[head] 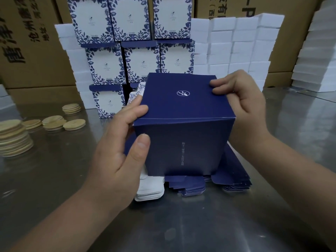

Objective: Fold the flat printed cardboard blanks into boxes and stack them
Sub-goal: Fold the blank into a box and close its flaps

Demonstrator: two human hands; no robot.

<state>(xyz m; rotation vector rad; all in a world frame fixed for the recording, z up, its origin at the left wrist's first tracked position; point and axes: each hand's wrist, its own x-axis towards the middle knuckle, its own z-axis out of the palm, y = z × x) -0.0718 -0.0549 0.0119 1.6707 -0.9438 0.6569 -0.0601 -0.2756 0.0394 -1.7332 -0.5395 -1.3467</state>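
We hold the box point(183, 124) upright between both hands, over the flat blanks point(190, 184). Our left hand point(116, 153) clamps its near-left corner, thumb on the near face. Our right hand point(243, 106) curls its fingers over the top's right edge. The finished stack point(141, 62) lies straight beyond, far side.

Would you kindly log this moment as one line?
left hand: grips navy box | right hand: holds its top | flat blanks: beneath
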